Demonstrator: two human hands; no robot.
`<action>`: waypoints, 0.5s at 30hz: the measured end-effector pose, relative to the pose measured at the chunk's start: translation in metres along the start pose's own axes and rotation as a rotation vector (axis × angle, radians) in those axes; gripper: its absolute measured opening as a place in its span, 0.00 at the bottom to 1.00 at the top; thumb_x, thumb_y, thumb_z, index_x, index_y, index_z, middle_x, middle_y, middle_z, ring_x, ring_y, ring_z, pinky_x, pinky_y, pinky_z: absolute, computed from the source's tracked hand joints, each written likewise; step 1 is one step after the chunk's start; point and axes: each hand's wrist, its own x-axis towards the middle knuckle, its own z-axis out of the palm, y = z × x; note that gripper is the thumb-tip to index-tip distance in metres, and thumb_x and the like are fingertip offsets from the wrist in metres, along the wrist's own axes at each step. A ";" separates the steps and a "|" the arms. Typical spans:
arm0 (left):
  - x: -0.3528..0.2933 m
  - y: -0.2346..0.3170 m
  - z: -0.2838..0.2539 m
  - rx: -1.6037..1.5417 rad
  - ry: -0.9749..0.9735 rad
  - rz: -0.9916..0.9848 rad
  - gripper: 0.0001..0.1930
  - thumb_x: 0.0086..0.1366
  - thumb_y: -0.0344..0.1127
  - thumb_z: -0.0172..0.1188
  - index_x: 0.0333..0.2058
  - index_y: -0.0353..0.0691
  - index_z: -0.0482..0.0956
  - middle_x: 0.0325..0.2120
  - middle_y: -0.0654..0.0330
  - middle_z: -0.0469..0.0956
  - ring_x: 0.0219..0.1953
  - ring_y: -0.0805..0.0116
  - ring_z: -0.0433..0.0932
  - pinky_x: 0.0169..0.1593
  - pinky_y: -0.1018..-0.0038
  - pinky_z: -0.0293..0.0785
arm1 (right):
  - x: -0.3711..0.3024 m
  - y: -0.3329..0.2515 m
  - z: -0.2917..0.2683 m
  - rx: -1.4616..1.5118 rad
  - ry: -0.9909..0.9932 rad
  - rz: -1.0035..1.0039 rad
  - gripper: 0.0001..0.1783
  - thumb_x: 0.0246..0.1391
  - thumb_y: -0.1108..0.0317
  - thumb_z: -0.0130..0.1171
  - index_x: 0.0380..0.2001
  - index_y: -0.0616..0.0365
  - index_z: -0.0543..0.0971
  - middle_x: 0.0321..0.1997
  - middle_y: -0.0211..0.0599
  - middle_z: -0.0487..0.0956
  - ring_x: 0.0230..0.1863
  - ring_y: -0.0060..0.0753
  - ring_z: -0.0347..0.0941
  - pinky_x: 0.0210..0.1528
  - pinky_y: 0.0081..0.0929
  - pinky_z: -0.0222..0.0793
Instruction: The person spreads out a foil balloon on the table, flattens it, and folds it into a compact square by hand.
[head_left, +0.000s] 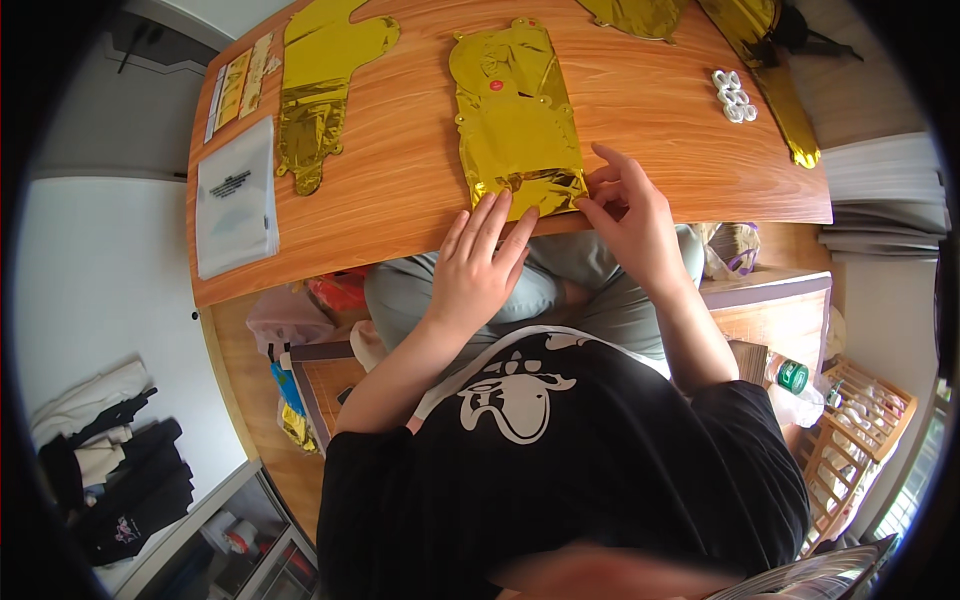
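A gold foil balloon (520, 130), deflated and flat, lies lengthwise on the wooden table in front of me. Its near end is folded into a shiny, creased band at the table's front edge, and a small red spot shows on its upper part. My left hand (472, 275) rests palm down, fingers stretched out, with the fingertips on that near end. At the balloon's near right corner, my right hand (632, 215) pinches the foil between thumb and curled fingers, the index finger raised. Part of the right fingers is hidden behind the thumb.
On the wooden table (400, 190), another flat gold balloon (318, 90) and a stack of clear plastic bags (237, 200) lie to the left. White ribbon rolls (735, 97) and a long gold foil piece (780, 110) are at the right. My crossed legs are under the front edge.
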 end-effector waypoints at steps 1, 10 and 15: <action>-0.001 0.000 0.001 0.008 0.008 -0.004 0.29 0.66 0.41 0.65 0.66 0.54 0.72 0.65 0.52 0.71 0.67 0.55 0.71 0.67 0.55 0.68 | -0.001 0.001 0.000 0.001 0.001 0.002 0.32 0.56 0.82 0.66 0.64 0.59 0.72 0.43 0.33 0.80 0.36 0.18 0.77 0.40 0.19 0.76; 0.001 0.000 0.005 0.046 0.038 -0.021 0.27 0.66 0.45 0.66 0.63 0.56 0.75 0.64 0.54 0.71 0.66 0.55 0.72 0.66 0.55 0.68 | -0.004 0.005 0.005 -0.040 0.054 -0.124 0.32 0.53 0.84 0.67 0.62 0.59 0.74 0.48 0.36 0.79 0.34 0.21 0.76 0.38 0.20 0.76; 0.002 0.001 0.005 0.047 0.033 -0.020 0.28 0.65 0.45 0.67 0.64 0.56 0.75 0.65 0.54 0.71 0.66 0.55 0.72 0.66 0.55 0.68 | -0.007 0.010 0.004 -0.254 0.054 -0.115 0.34 0.49 0.80 0.70 0.61 0.56 0.74 0.51 0.40 0.79 0.41 0.33 0.79 0.46 0.29 0.76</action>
